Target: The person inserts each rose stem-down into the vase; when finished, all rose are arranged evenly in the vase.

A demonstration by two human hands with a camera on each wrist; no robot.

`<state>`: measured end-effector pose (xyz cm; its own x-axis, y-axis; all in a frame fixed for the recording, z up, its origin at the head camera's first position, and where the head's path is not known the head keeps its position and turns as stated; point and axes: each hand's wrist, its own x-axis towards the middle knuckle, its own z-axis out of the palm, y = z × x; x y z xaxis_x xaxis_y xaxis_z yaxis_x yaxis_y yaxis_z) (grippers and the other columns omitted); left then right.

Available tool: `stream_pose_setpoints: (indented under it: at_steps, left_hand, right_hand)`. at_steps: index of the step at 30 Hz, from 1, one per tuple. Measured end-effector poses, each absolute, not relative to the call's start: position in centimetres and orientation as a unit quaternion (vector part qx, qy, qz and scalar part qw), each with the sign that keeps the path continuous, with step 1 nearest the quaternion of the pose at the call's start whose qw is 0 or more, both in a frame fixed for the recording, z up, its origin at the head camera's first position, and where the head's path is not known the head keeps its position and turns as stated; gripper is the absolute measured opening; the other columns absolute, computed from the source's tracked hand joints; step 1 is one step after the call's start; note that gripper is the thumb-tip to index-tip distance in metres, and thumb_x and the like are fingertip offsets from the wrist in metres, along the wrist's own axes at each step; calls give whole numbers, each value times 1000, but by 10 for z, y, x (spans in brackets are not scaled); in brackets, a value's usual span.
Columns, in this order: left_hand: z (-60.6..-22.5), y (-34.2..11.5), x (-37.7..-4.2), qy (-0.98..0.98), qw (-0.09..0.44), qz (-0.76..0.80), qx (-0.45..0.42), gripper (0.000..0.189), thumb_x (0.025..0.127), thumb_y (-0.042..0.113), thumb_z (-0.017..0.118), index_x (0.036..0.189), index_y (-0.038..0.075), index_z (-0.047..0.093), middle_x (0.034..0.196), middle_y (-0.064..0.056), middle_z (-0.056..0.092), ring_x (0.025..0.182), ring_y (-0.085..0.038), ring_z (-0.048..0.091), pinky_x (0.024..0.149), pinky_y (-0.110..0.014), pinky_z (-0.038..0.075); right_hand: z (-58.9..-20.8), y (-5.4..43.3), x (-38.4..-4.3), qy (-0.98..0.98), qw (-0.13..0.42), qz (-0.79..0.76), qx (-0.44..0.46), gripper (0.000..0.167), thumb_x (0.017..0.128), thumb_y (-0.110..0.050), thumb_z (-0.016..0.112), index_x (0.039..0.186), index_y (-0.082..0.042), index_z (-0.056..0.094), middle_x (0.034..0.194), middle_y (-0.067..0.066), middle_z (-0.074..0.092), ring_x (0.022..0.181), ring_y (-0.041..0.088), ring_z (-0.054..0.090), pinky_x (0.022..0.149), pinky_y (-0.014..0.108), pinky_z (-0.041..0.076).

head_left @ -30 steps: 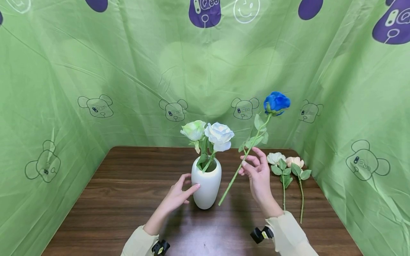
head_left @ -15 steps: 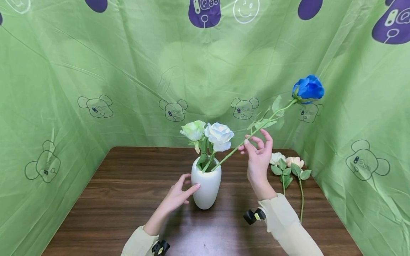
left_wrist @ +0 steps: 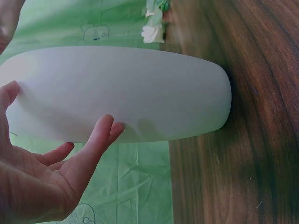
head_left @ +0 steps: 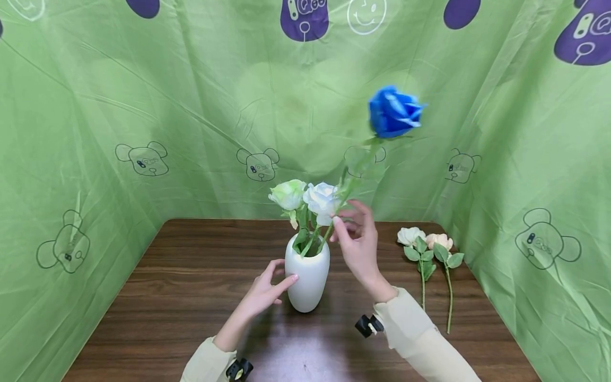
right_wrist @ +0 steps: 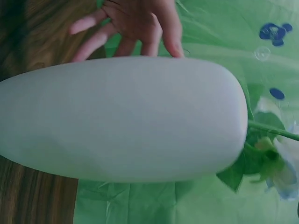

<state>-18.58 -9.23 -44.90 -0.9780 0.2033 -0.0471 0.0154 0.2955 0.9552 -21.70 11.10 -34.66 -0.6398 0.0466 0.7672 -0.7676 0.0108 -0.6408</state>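
In the head view, my right hand pinches the green stem of a blue rose, its bloom raised high and slightly blurred. The stem's lower end reaches into the mouth of a white vase. Two roses stand in the vase, a pale green one and a white one. My left hand rests against the vase's left side, thumb on its front, fingers spread and fairly straight; the left wrist view shows the same hand at the vase wall. Inside the vase, the stem ends are hidden.
To the right on the brown wooden table lie a white rose and a peach rose, stems toward me. Green printed cloth hangs behind the table and along both sides.
My right hand has brought the blue rose left; its stem has gone from outside the vase into the mouth, and its bloom has swung right, then back left and up. The left hand stays put.
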Motion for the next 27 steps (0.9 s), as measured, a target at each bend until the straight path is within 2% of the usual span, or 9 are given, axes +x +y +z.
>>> stream_pose_setpoints:
  at_steps: [4, 7, 10, 16, 22, 27]
  left_hand:
    - [-450, -92, -186, 800, 81, 590, 69, 59, 81, 43, 60, 126, 13, 37, 122, -20, 45, 85, -27, 59, 56, -40, 51]
    - [-450, -93, -187, 799, 85, 592, 70, 59, 81, 43, 60, 126, 12, 37, 122, -21, 45, 87, -29, 59, 55, -39, 52]
    - [-450, -93, -187, 795, 91, 595, 72, 60, 82, 44, 59, 127, 11, 36, 123, -21, 43, 90, -32, 57, 55, -37, 52]
    - [-449, -93, -186, 791, 99, 600, 72, 61, 82, 43, 59, 128, 11, 34, 125, -21, 41, 92, -35, 55, 56, -37, 52]
    - [-448, -92, -186, 794, 97, 596, 73, 61, 82, 44, 58, 128, 12, 34, 126, -22, 40, 93, -35, 55, 54, -35, 51]
    - [-447, -93, -186, 793, 98, 596, 71, 62, 82, 45, 58, 128, 12, 34, 126, -22, 40, 92, -37, 55, 53, -34, 52]
  right_hand:
    - [-351, 101, -215, -672, 347, 563, 335, 34, 78, 12, 57, 109, 4, 46, 81, 14, 60, 51, 13, 53, 39, 20, 41]
    - [-356, 96, -215, -695, 348, 519, 355, 30, 78, 7, 60, 105, 1, 50, 79, 11, 61, 50, 11, 52, 40, 18, 38]
    - [-362, 93, -215, -714, 337, 488, 370, 28, 79, 4, 61, 105, -3, 54, 78, 8, 62, 47, 7, 47, 41, 18, 38]
    - [-374, 96, -214, -762, 306, 429, 377, 25, 81, -3, 61, 104, -9, 58, 79, 2, 63, 51, 3, 45, 43, 17, 39]
    - [-379, 102, -211, -803, 285, 385, 355, 17, 81, -11, 63, 98, -12, 62, 76, -7, 63, 52, 1, 44, 44, 16, 35]
    - [-378, 106, -209, -828, 257, 368, 336, 13, 77, -10, 66, 89, -15, 64, 68, -11, 60, 50, -2, 44, 44, 16, 36]
